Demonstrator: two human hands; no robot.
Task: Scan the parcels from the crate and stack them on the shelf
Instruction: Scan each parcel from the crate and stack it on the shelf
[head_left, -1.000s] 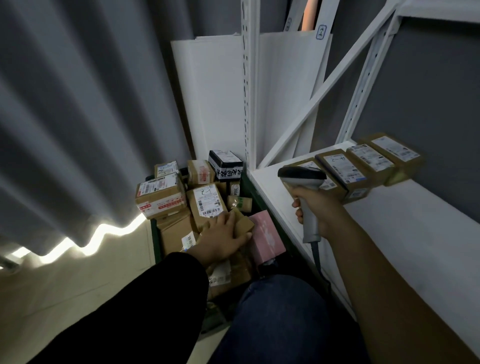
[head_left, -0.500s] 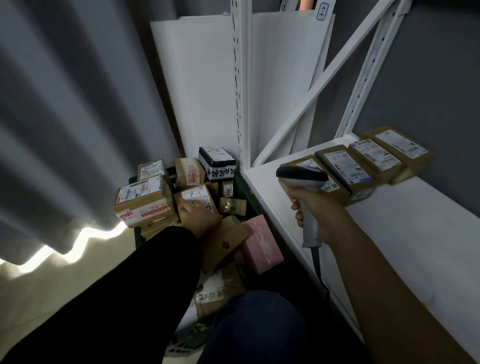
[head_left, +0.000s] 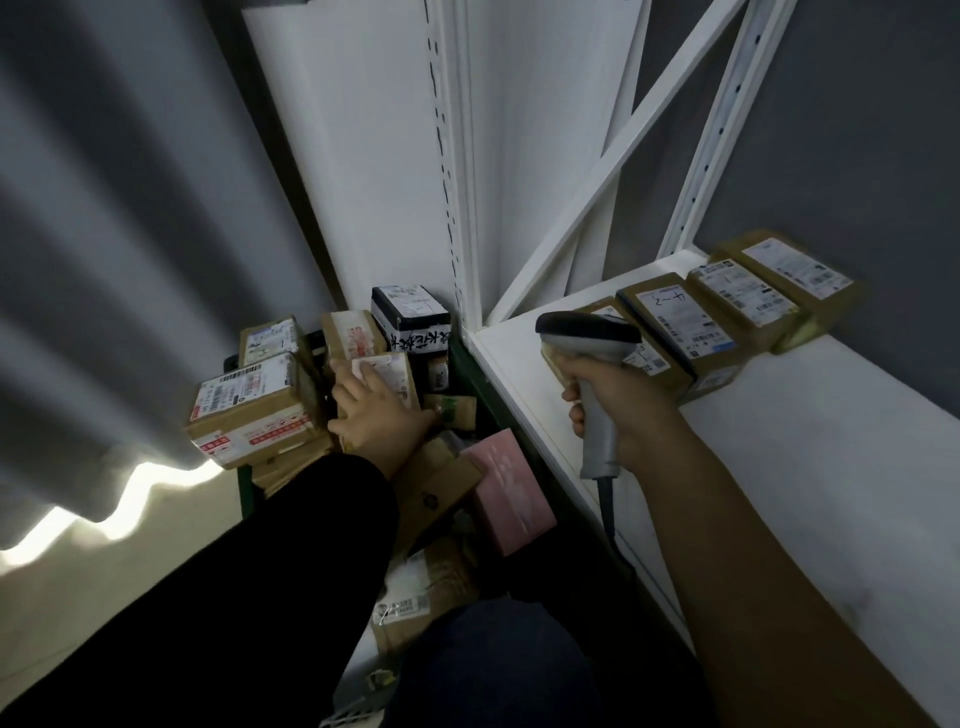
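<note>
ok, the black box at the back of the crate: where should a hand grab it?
Probably from above, fingers and thumb across its two long sides near the top. The black box stands taller than the brown parcel beside it, so its upper walls look free; lower down, its neighbours and the green crate wall hem it in.

A grey curtain (head_left: 130, 234) hangs in deep folds on the left, its hem just above a pale floor (head_left: 78, 597), where a bright band of light (head_left: 140, 488) spills in underneath. A white board (head_left: 363, 156) stands in the corner. Beside it rise a white slotted upright (head_left: 457, 156) and a diagonal brace (head_left: 613, 171), with a dark grey wall (head_left: 857, 156) behind.
</note>
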